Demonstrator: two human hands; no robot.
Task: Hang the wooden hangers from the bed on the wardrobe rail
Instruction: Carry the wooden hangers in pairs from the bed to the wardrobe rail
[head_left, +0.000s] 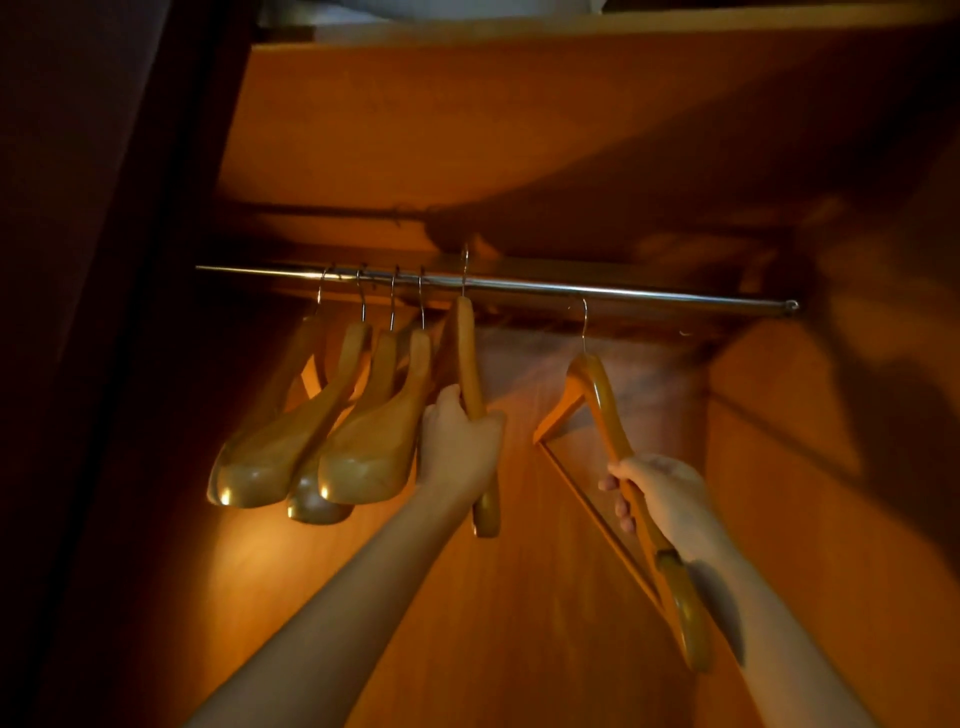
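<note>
A metal wardrobe rail (649, 294) runs across the dim wardrobe. Several wooden hangers (358, 441) hang bunched at its left end. My left hand (457, 447) is shut on another wooden hanger (467, 358), whose hook reaches over the rail just right of that bunch. Further right, my right hand (660, 493) grips the arm of a wooden hanger (602, 400). That one's hook sits just below the rail, close to it, and I cannot tell if it touches.
The wardrobe's wooden back wall (519, 597) and right side wall (831, 467) close in the space. A wooden shelf (467, 119) lies above the rail. The dark door edge (130, 312) stands at the left. The rail's right stretch holds nothing.
</note>
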